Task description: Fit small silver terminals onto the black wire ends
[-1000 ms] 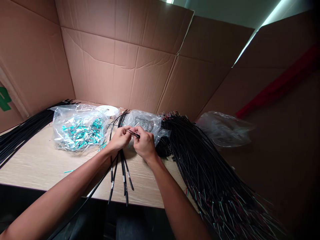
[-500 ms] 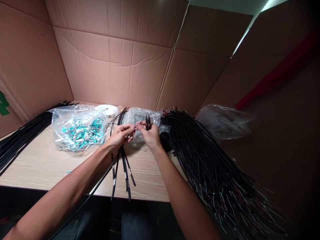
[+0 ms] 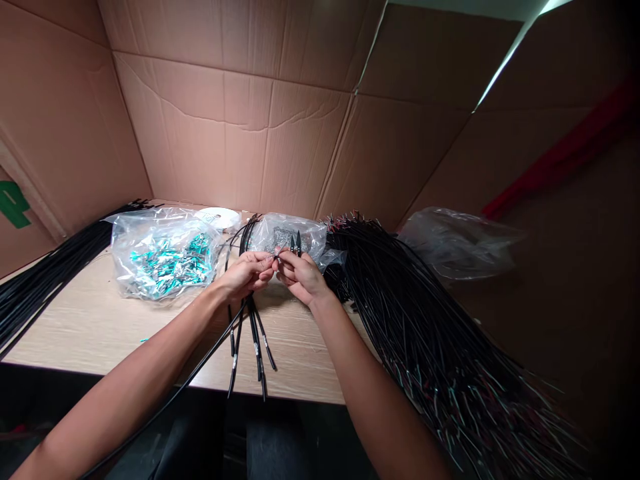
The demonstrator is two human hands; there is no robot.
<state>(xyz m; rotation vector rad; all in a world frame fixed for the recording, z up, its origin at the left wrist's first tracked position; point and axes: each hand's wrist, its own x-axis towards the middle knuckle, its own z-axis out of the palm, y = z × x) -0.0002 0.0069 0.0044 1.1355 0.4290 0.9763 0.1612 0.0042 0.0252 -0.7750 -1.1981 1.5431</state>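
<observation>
Two hands met over the table (image 3: 305, 360). The left hand (image 3: 247, 272) had thumb and forefinger closed on a black cable (image 3: 199, 367) near its end, the rest seemingly trailing beside the left forearm and past the table's edge. The right hand (image 3: 303, 277) pinched at that same end, with snips (image 3: 299, 243) tucked in its grip, points up. The cable probably handled light and springy, its jacket smooth and slightly slippery, its end the delicate part; just behind that end looked the place to hold. A green letter (image 3: 14, 205), apparently P, marked the cardboard (image 3: 210, 100); no brand was legible.
</observation>
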